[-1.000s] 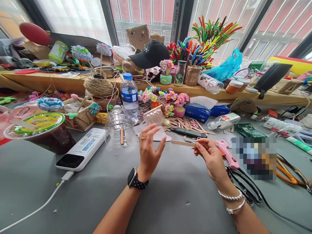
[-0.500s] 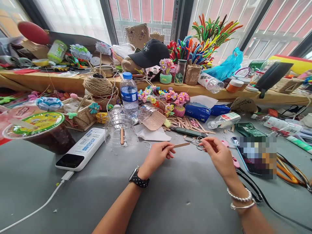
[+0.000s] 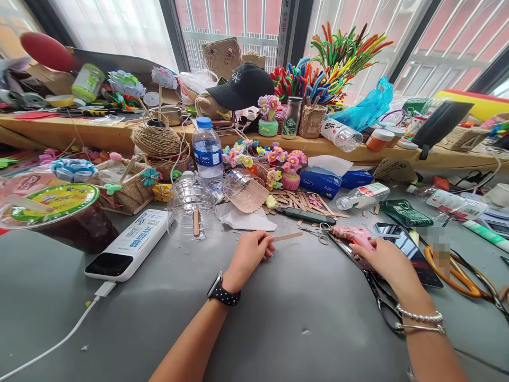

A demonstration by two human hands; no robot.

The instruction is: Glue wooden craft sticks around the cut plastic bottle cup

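A flat wooden craft stick (image 3: 289,236) is pinched between the thumb and fingers of my left hand (image 3: 251,255), pointing right above the grey table. On the right, my right hand (image 3: 392,265) is closed around a pink hot glue gun (image 3: 358,236), its nozzle end to the left. A translucent glue stick (image 3: 387,235) pokes out behind it. Small metal scissors (image 3: 323,237) lie just left of the glue gun. Large black-handled scissors (image 3: 384,305) lie partly beneath my right hand and wrist.
A clear cut bottle piece (image 3: 191,212) with a wooden stick on it stands left of centre, near a water bottle (image 3: 207,151). Loose craft sticks (image 3: 298,200) lie behind a dark green cutter (image 3: 306,215). A power bank (image 3: 129,244), drink cup (image 3: 67,217), phone (image 3: 417,260) and orange-handled scissors (image 3: 453,273) lie around.
My right hand has moved right from beside the small scissors and taken hold of the pink glue gun, which now lies higher in view. My left hand still holds the craft stick.
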